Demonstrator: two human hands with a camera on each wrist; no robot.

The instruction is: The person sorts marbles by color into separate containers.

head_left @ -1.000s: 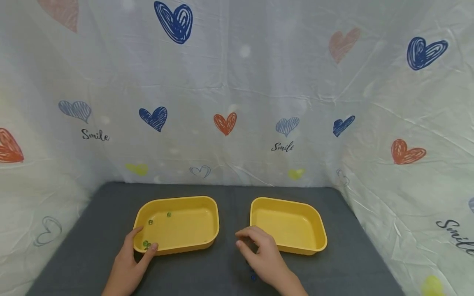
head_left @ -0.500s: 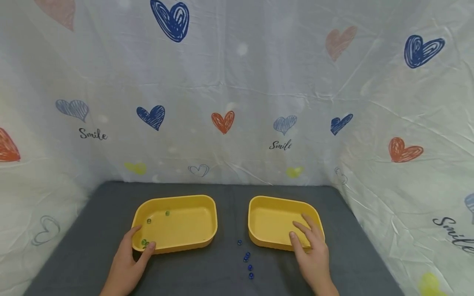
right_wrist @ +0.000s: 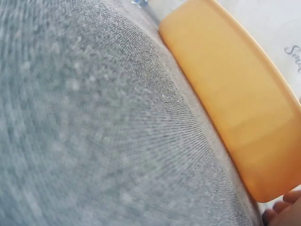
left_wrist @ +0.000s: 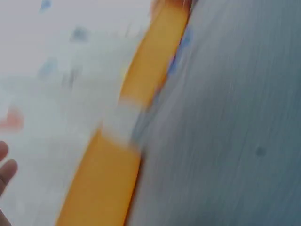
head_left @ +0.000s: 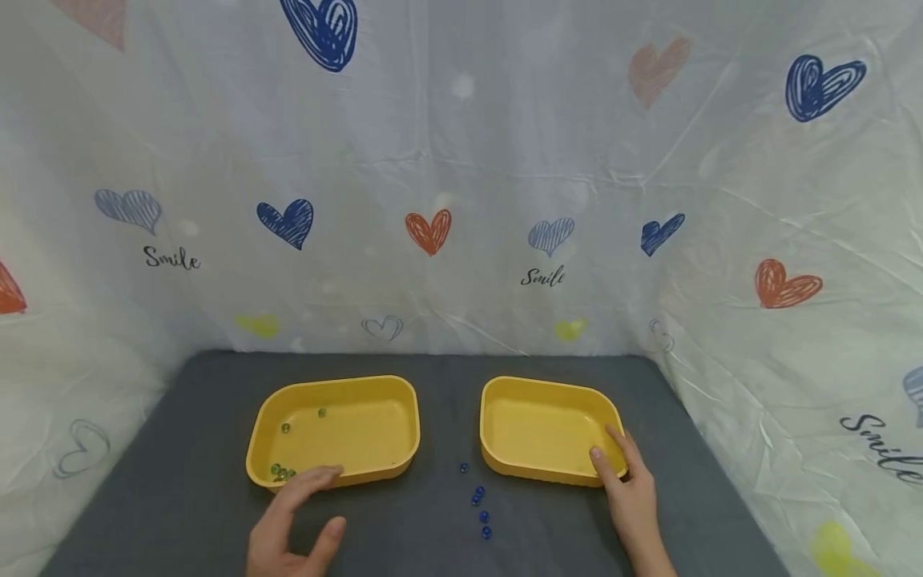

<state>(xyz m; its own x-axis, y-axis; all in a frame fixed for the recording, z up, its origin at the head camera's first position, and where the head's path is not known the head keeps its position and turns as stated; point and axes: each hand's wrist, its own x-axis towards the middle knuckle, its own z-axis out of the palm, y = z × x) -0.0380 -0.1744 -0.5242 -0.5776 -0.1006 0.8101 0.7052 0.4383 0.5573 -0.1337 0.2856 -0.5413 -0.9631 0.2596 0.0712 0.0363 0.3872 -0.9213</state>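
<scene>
Two yellow plastic trays stand side by side in the head view. The left tray (head_left: 368,437) holds several small green glass marbles (head_left: 276,469), most of them in its near left corner. My left hand (head_left: 292,529) is over its near edge, fingers spread and holding nothing. At the right tray (head_left: 537,433), my right hand (head_left: 634,493) grips the near right corner, thumb at the rim and fingers along the outer side. In the right wrist view its fingers (right_wrist: 282,207) show at the tray's end. Several blue marbles (head_left: 484,517) lie on the cloth between the trays.
A dark grey cloth (head_left: 404,537) covers the table. Behind and at both sides hangs a white curtain (head_left: 476,160) printed with hearts and the word "Smile". The left wrist view is blurred, with both trays seen from the side.
My left hand has let go of the left tray's corner and moved right and nearer. My right hand has gone from above the blue marbles to the right tray's right end.
</scene>
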